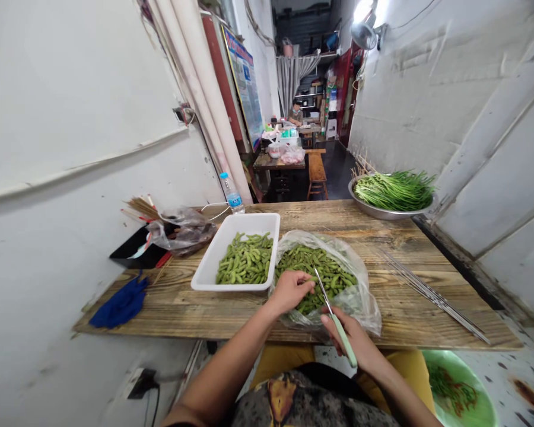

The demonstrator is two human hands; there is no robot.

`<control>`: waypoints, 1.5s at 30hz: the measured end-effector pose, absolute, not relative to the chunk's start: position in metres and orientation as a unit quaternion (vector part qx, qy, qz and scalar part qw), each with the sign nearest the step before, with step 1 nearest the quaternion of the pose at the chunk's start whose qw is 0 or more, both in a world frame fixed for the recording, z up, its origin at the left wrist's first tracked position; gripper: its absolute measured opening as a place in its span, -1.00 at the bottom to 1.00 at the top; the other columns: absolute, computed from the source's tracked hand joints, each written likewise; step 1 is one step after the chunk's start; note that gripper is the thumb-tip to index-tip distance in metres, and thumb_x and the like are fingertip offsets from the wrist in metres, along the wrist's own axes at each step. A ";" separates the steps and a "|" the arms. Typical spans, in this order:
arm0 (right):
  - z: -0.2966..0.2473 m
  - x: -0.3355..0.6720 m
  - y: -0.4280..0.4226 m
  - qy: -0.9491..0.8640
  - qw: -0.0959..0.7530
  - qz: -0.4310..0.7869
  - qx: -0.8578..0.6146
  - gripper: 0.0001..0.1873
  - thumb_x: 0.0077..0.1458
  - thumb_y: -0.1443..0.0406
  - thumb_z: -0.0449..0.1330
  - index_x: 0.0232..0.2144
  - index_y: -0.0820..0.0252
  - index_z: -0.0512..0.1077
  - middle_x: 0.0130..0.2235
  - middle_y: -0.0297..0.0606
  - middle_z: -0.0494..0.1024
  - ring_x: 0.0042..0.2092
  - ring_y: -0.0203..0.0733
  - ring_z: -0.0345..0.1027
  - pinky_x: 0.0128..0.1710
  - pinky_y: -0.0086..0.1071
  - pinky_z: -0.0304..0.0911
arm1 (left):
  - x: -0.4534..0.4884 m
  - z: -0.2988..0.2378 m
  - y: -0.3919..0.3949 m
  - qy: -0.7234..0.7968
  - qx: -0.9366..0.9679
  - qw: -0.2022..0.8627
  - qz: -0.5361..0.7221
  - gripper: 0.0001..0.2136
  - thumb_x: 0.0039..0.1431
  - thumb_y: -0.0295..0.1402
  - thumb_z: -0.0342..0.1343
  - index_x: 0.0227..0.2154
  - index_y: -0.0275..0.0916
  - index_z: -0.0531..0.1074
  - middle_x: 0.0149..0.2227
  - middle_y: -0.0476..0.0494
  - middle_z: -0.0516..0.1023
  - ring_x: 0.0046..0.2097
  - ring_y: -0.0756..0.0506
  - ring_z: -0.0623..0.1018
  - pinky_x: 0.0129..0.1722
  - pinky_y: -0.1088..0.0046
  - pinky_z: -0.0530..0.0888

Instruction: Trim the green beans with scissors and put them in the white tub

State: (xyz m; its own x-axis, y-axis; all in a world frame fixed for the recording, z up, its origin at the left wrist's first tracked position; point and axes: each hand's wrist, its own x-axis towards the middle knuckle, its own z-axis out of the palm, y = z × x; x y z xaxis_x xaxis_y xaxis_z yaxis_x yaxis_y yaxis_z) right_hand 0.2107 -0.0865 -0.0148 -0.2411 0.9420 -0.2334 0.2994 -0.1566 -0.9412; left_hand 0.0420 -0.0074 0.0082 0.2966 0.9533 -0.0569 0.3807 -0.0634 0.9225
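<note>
Over a clear plastic bag point(368, 296) of green edamame pods point(309, 261), my left hand point(293, 292) is closed, fingertips pinched on what looks like a single edamame pod. My right hand point(349, 333) grips scissors point(343, 341) with pale green handles; their metal blades point up and away, the tips beside my left fingertips. Whether the blades touch the pod I cannot tell. Left of the bag stands a white plastic tray point(207, 261) with more edamame pods point(245, 259) heaped toward its right side.
On the wooden table point(173, 308) lie metal skewers point(436, 293) and a blue cloth point(120, 301). A steel bowl point(389, 209) of green stalks, a water bottle point(232, 194) and a black box point(133, 246) stand around. A green basin point(460, 391) is below right; a person point(296, 112) sits far back.
</note>
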 end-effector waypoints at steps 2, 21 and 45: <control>-0.016 0.210 -0.087 -0.570 0.301 0.545 -0.536 -0.50 0.04 -0.08 0.02 -0.19 0.19 0.32 -0.62 -0.49 0.21 -0.64 -0.38 0.08 -0.68 -0.51 0.08 | 0.042 0.009 -0.009 0.504 0.664 0.463 0.302 -0.78 0.02 -0.29 0.04 -0.52 -0.32 0.50 -0.54 -0.07 0.52 -0.54 0.03 0.37 -0.50 0.54 0.26; -0.025 0.209 -0.088 -0.492 0.315 0.634 -0.507 -0.53 0.04 -0.13 -0.04 -0.37 0.16 0.23 -0.56 -0.47 0.25 -0.63 -0.38 0.16 -0.68 -0.49 0.16 | 0.047 0.005 -0.006 0.485 0.374 0.664 0.428 -0.69 -0.20 -0.21 0.26 -0.58 -0.31 0.27 -0.59 -0.03 0.45 -0.60 0.10 0.39 -0.61 0.62 0.29; -0.038 0.213 -0.085 -0.468 0.358 0.635 -0.500 -0.52 0.05 -0.10 -0.01 -0.22 0.16 0.25 -0.54 -0.47 0.26 -0.61 -0.37 0.18 -0.63 -0.47 0.19 | -0.018 0.028 0.004 0.702 0.587 -0.090 0.393 -0.62 0.05 -0.34 0.06 -0.03 -0.25 0.35 0.06 -0.33 0.29 0.12 -0.29 0.21 0.05 0.09 0.11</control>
State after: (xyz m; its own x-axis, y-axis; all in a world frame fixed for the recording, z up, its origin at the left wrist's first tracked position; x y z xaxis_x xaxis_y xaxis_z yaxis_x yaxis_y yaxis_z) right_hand 0.2127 -0.0850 -0.0380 -0.2436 0.9225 -0.2996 0.0125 -0.3058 -0.9520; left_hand -0.0178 0.0036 0.0276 -0.2945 0.7528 0.5887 0.8949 0.0012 0.4462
